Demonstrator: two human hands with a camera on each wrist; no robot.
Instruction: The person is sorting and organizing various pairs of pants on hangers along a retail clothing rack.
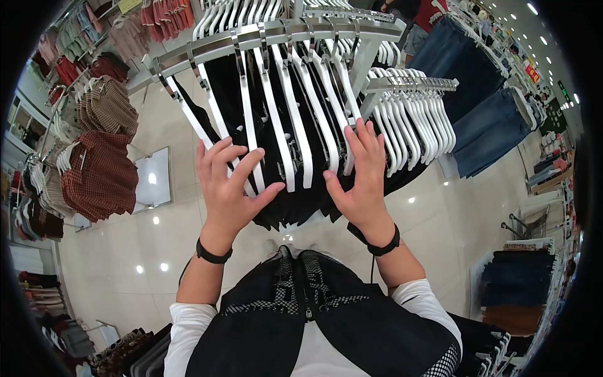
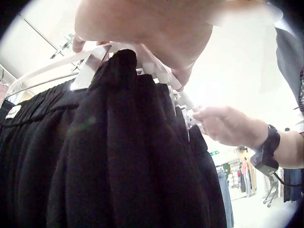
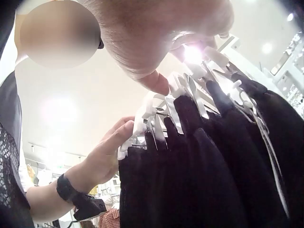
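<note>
White hangers [image 1: 270,107] hang in a row from the metal rail [image 1: 264,31], with black elastic-waist pants or skirts [image 2: 109,142] clipped below them. Over the left end of the row my left hand [image 1: 226,176] rests with its fingers spread across the hangers, thumb pointing toward the middle. My right hand [image 1: 363,169] touches the right-hand hangers, its fingers extended forward and its thumb near the hanger ends. In the right wrist view, the right thumb [image 3: 154,83] lies right by a white hanger end above the black garments [image 3: 190,166].
To the right, a lower arm of the rack bears more white hangers [image 1: 414,113], and denim garments [image 1: 490,132] hang beyond. Checked brown garments [image 1: 100,169] hang on a rack at the left. Pale tiled floor [image 1: 151,251] surrounds the rack.
</note>
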